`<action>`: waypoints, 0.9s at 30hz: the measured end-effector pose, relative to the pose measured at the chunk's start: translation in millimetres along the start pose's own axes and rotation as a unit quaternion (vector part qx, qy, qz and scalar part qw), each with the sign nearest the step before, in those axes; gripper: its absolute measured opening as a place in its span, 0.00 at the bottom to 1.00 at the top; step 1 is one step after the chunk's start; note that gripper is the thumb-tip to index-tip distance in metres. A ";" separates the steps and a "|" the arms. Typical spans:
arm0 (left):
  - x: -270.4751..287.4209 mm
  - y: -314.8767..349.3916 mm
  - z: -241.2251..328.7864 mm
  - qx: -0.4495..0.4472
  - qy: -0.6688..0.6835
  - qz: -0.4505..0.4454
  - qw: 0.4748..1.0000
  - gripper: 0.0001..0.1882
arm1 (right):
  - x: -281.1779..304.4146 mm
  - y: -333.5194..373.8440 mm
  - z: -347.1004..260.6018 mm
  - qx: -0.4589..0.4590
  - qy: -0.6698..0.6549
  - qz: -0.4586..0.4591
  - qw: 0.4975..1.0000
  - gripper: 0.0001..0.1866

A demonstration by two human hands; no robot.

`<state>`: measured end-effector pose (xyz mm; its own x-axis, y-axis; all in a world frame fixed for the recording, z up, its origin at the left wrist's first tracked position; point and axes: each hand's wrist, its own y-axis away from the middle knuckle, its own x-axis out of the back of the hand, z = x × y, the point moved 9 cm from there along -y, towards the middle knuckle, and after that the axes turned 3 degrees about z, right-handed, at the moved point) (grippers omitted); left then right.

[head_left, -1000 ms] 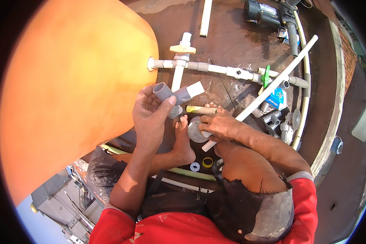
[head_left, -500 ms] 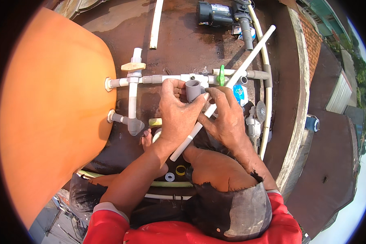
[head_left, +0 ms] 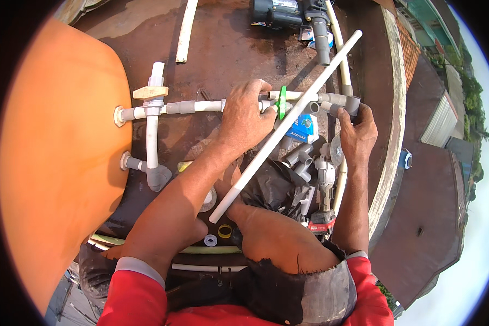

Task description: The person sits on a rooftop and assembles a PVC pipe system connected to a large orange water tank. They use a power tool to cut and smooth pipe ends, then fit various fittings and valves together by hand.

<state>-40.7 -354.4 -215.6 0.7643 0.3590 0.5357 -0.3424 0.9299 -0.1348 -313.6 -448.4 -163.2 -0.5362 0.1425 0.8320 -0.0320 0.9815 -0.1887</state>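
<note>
My left hand [head_left: 247,117] is closed around the pipe line beside the green-handled ball valve [head_left: 282,102]; its thumb lies by the valve body and the other fingers are partly hidden. Between thumb and fingers, my right hand [head_left: 358,133] grips a grey elbow fitting [head_left: 352,105], close to the grey tee [head_left: 331,99] on the pale side pipe. A loose white pipe [head_left: 285,127] slants from above my knee up across the valve area, with neither hand closed on it. Beneath it lies a blue packet [head_left: 303,127].
An orange tank [head_left: 65,146] fills the left, with a yellow-handled valve [head_left: 151,93] on its piping. A dark pump [head_left: 277,13] stands at the back. Grey fittings [head_left: 303,163], an angle grinder [head_left: 326,179] and a black plastic bag [head_left: 271,182] lie near my leg. A low wall [head_left: 395,108] borders the right.
My left hand no longer shows the upright grey fitting and has moved to the valve. My right hand has left the loose white pipe and moved right, now holding a grey elbow.
</note>
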 end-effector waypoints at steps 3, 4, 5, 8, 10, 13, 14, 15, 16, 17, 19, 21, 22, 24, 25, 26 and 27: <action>6.0 -3.5 -33.2 0.003 -0.118 -0.052 0.992 0.33 | -18.7 -8.3 8.3 0.015 -0.024 -0.022 0.999 0.24; 6.1 -3.5 -42.9 0.006 -0.150 -0.074 0.986 0.35 | -24.3 -10.5 9.6 0.006 -0.015 -0.033 0.999 0.24; 5.7 -3.1 -52.0 0.008 -0.182 -0.097 0.979 0.37 | -29.0 -12.0 11.3 -0.003 -0.006 -0.044 0.999 0.25; -1.5 -4.0 -79.2 0.037 -0.270 -0.168 0.947 0.34 | -36.5 -15.8 8.6 -0.016 0.029 -0.085 0.996 0.27; -7.9 -4.0 -91.8 0.054 -0.295 -0.205 0.932 0.25 | -38.6 -17.8 6.6 -0.008 0.042 -0.093 0.995 0.27; -13.0 -6.5 -101.8 0.054 -0.317 -0.227 0.919 0.22 | -41.0 -21.9 -0.2 0.027 0.052 -0.090 0.994 0.26; -12.9 -6.8 -103.0 0.052 -0.313 -0.222 0.922 0.21 | -42.2 -24.3 -4.1 0.041 0.061 -0.101 0.992 0.26; -13.0 -6.9 -104.2 0.050 -0.308 -0.217 0.925 0.21 | -43.9 -26.6 -8.6 0.055 0.070 -0.112 0.990 0.26; -12.8 -7.0 -104.4 0.048 -0.303 -0.211 0.928 0.21 | -44.8 -28.1 -13.1 0.066 0.081 -0.122 0.987 0.25; -13.3 -7.1 -106.2 0.048 -0.306 -0.214 0.926 0.22 | -46.2 -29.7 -17.7 0.076 0.091 -0.132 0.984 0.24; -14.6 -8.9 -105.1 0.046 -0.308 -0.222 0.924 0.28 | -49.2 -33.4 -21.0 0.089 0.107 -0.140 0.980 0.22; -20.0 -12.6 -98.4 0.045 -0.298 -0.237 0.923 0.31 | -52.9 -37.1 -23.7 0.114 0.139 -0.153 0.972 0.24; -21.5 -13.5 -96.3 0.047 -0.295 -0.244 0.923 0.32 | -57.3 -37.6 -26.4 0.129 0.151 -0.161 0.967 0.24; -29.6 -13.7 -91.0 0.001 -0.279 -0.238 0.930 0.34 | -60.6 -37.8 -27.4 0.126 0.161 -0.154 0.967 0.26; -34.0 -16.4 -87.8 -0.023 -0.270 -0.233 0.934 0.35 | -61.4 -39.6 -28.8 0.126 0.166 -0.150 0.966 0.26; -43.7 -19.8 -89.3 -0.003 -0.248 -0.268 0.931 0.37 | -61.4 -41.8 -27.6 0.118 0.174 -0.155 0.965 0.27; -55.2 -27.3 -90.1 0.016 -0.224 -0.303 0.926 0.38 | -61.3 -44.7 -25.8 0.110 0.182 -0.160 0.964 0.28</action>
<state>-24.4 -392.3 -316.6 0.5196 -0.3050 0.7982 0.0543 0.9440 0.3254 -257.5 -497.7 -192.3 -0.1399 -0.0891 0.9862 -0.3457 0.9377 0.0356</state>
